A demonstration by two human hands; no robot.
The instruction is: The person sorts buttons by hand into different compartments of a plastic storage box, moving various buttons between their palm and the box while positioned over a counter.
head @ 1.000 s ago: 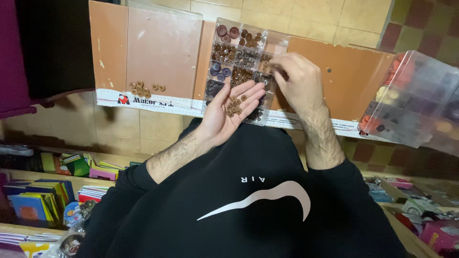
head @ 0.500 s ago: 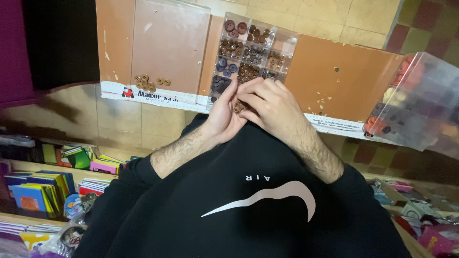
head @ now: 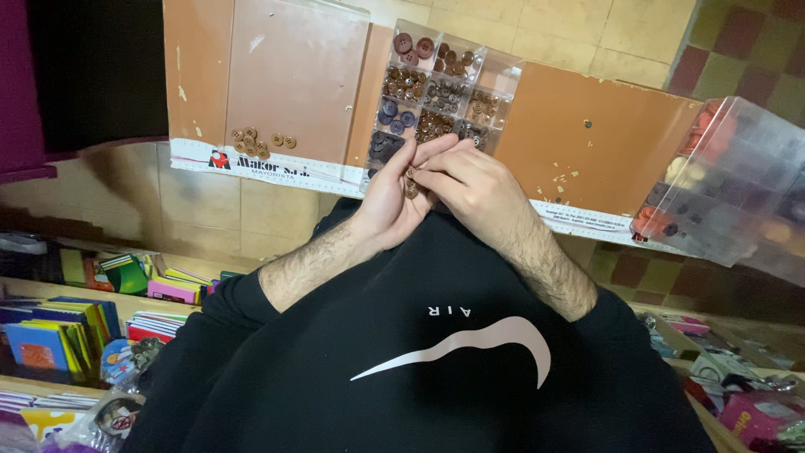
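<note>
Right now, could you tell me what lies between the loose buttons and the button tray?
Only bare brown tabletop separates the loose buttons from the button tray, as the head view shows.

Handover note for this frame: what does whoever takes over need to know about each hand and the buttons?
Left hand: cupped, a few brown buttons in the palm.
Right hand: fingertips on those buttons; whether it grips one cannot be told.
Divided box lies open on the counter just beyond the hands, its compartments filled by colour.
Not boxed: the palmful and a loose pile to the left.
</note>
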